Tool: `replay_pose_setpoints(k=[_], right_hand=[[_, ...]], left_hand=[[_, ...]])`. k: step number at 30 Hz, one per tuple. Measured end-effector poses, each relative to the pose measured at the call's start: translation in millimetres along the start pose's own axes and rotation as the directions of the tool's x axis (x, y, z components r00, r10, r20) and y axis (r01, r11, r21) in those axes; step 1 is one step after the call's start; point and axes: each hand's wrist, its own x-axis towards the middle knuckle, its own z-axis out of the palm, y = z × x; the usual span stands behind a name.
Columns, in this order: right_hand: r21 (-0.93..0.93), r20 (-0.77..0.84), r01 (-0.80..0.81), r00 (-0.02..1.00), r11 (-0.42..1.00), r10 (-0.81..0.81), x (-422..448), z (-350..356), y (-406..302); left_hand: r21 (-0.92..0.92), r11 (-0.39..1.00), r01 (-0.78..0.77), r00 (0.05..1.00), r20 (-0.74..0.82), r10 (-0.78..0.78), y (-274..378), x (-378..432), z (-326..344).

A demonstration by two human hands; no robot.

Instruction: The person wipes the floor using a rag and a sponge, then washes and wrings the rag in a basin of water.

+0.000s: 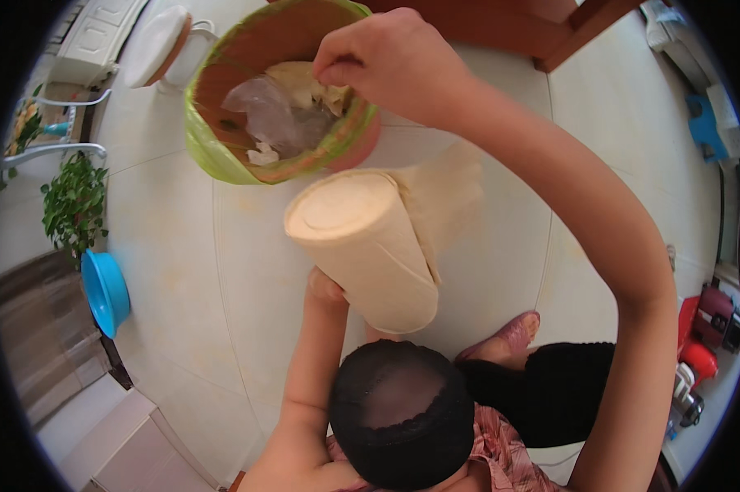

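My left hand grips a thick cream-coloured roll of paper from its left side, with most of my fingers hidden behind it. The roll is tilted, its round end facing up and to the left. A loose, blurred sheet hangs off its right side. My right hand is over the rim of a waste bin lined with a green bag. Its thumb and fingertips are pinched together above crumpled cream paper. Whether they hold a scrap is unclear.
Clear plastic film and a white scrap lie in the bin. Reddish wooden furniture stands behind it. On the tiled floor at left are a blue basin, a potted plant and a round-seated stool.
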Motion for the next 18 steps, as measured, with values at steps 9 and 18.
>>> replay_pose_setpoints(k=[9, 18], right_hand=[[0.388, 0.642, -0.379, 0.765, 0.84, 0.049, -122, -29, 57], [0.372, 0.584, -0.521, 0.775, 0.769, 0.242, -188, -37, 96]], left_hand=[[-0.347, 0.927, 0.139, 0.99, 0.077, -0.12, -2, 49, 38], [0.002, 0.859, 0.512, 0.857, -0.063, -0.511, -10, 76, 60]])
